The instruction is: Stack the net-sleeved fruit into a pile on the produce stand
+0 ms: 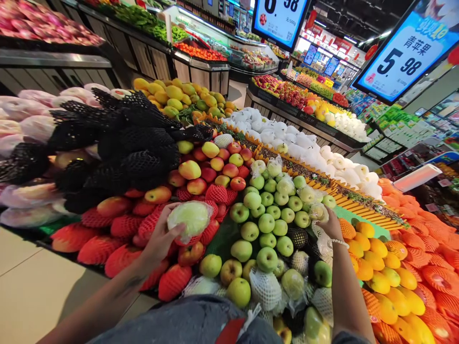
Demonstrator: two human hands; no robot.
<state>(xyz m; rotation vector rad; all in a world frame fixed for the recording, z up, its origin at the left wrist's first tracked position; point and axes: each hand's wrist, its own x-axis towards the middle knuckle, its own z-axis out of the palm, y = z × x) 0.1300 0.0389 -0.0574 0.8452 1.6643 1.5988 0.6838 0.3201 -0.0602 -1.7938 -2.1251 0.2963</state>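
My left hand [165, 235] is closed around a pale green fruit wrapped in clear plastic [190, 219], raised over red apples in red foam nets [147, 224]. Over at the right edge of the green apples [267, 223], my right hand [332, 226] grips a plastic-wrapped apple [317, 211]; its fingers are partly hidden. A beaded bracelet circles that wrist. Crumpled clear plastic hangs just below the right hand. Closer to my body lie a green apple in a white foam net [265, 289] and several loose green apples.
Black foam nets [139, 138] are heaped at the left. Oranges [380, 267] and orange-netted fruit [437, 272] lie at the right. White-wrapped fruit [287, 134] lines the back behind an orange picket divider [358, 200]. Price screens [409, 52] hang above.
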